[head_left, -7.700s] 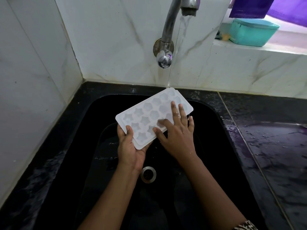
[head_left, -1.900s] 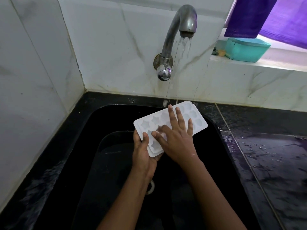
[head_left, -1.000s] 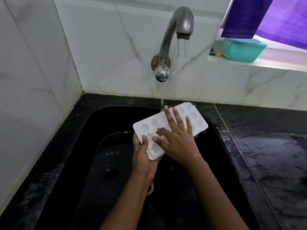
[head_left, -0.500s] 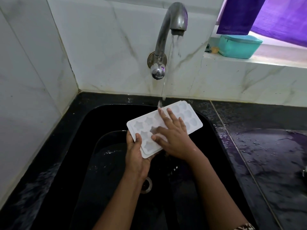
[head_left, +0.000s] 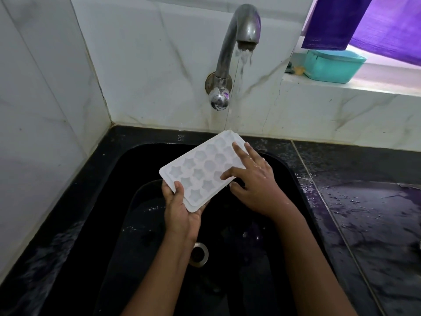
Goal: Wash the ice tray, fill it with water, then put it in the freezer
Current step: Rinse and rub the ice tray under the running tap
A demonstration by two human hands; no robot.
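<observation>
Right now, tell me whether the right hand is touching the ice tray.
Touching. In the head view the right hand lays its fingers on the top face of the ice tray, with no gap.

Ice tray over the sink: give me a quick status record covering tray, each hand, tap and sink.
ice tray: white, shaped cavities facing up, held above the sink
left hand: grips the tray's near corner, thumb on top
right hand: fingers spread on the tray's far half
tap: running, thin stream falls at the tray's far corner
sink: black, drain visible below the hands
ledge: teal container, purple cloth above it
</observation>
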